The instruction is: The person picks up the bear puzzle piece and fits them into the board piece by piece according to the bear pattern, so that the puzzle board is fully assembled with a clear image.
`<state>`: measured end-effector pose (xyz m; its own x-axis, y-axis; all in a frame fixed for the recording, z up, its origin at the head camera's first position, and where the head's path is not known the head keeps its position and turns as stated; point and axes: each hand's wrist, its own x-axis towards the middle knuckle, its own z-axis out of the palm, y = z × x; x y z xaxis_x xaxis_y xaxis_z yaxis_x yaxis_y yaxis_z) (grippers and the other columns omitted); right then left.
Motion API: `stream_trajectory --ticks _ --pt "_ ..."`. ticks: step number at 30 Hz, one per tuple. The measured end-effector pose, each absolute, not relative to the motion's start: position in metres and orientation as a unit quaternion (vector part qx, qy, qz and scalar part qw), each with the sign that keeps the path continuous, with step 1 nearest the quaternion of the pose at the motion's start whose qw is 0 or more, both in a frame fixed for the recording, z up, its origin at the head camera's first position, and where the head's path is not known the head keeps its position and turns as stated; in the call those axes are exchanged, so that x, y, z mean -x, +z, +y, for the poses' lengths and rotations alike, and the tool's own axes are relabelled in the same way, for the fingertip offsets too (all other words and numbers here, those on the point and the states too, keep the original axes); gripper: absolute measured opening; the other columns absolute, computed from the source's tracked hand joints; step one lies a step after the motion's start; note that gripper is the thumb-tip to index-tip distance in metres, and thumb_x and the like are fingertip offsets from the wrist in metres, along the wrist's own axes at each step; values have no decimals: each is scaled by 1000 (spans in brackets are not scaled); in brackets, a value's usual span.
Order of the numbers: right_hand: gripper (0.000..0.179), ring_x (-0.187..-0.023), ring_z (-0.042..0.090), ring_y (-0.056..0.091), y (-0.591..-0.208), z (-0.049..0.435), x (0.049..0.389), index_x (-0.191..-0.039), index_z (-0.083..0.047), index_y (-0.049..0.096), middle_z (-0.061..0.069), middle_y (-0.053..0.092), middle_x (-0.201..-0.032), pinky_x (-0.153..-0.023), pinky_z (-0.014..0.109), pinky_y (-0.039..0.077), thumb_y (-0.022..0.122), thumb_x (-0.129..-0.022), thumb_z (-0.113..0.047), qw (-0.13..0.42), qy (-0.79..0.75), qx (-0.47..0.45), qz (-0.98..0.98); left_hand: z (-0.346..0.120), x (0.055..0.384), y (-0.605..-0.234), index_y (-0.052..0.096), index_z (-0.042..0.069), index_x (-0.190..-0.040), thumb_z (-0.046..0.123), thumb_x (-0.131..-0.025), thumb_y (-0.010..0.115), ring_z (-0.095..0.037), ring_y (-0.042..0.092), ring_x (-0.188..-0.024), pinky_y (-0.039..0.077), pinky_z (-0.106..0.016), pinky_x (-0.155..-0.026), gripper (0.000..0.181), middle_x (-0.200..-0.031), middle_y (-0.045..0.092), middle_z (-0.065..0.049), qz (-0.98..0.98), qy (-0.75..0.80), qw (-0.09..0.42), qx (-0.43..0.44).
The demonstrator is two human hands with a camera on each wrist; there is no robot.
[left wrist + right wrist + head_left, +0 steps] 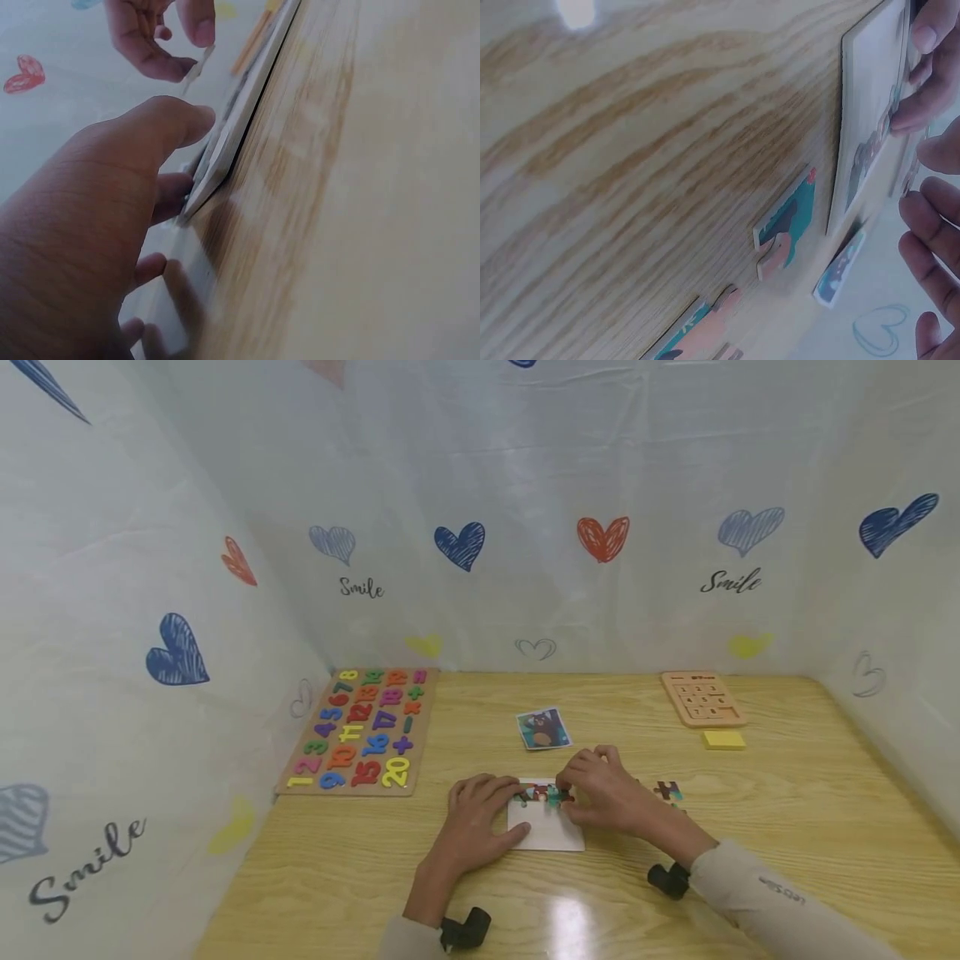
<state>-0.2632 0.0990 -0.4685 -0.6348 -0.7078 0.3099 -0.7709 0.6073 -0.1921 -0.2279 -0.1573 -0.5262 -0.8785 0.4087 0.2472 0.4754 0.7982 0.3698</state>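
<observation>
A small white puzzle board (551, 837) lies on the table in the head view, with several joined jigsaw pieces (537, 792) along its far edge. My left hand (476, 827) rests at the board's left side, fingers extended and thumb apart over its surface. Over the far right corner, my right hand (606, 792) pinches a jigsaw piece (198, 67) between thumb and finger, seen edge-on in the left wrist view. Loose jigsaw pieces (789, 217) lie on the wood to the right of the board, partly hidden by the right hand in the head view.
A picture card (543, 729) lies beyond the board. At the far left is a number board (420, 752) with coloured figures. A wooden number-tile puzzle (702, 700) and a yellow block (723, 741) sit at the back right. Printed sheeting (532, 602) walls the table.
</observation>
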Motion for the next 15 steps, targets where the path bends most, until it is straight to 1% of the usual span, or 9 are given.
stream_trajectory --ticks 5,12,15 --pt "20 -98 18 58 -469 94 263 -98 -14 73 -4 69 -98 -89 52 37 79 -80 -19 98 138 -416 -893 -157 228 -527 58 29 -140 60 -94 55 -22 39 -135 26 -55 -108 56 -145 50 11 -946 -210 80 235" --pt "21 -98 17 57 -472 86 264 -102 -14 73 -5 67 -98 -88 51 36 79 -82 -19 95 151 -432 -884 -157 228 -526 57 30 -140 70 -95 45 -21 38 -136 25 -55 -109 62 -146 49 11 -946 -213 72 233" --pt "20 -97 16 56 -474 81 265 -101 -16 73 -6 67 -98 -88 49 35 78 -82 -19 91 152 -435 -883 -157 229 -526 58 30 -140 69 -95 45 -22 38 -135 25 -56 -108 61 -146 49 11 -945 -215 73 235"
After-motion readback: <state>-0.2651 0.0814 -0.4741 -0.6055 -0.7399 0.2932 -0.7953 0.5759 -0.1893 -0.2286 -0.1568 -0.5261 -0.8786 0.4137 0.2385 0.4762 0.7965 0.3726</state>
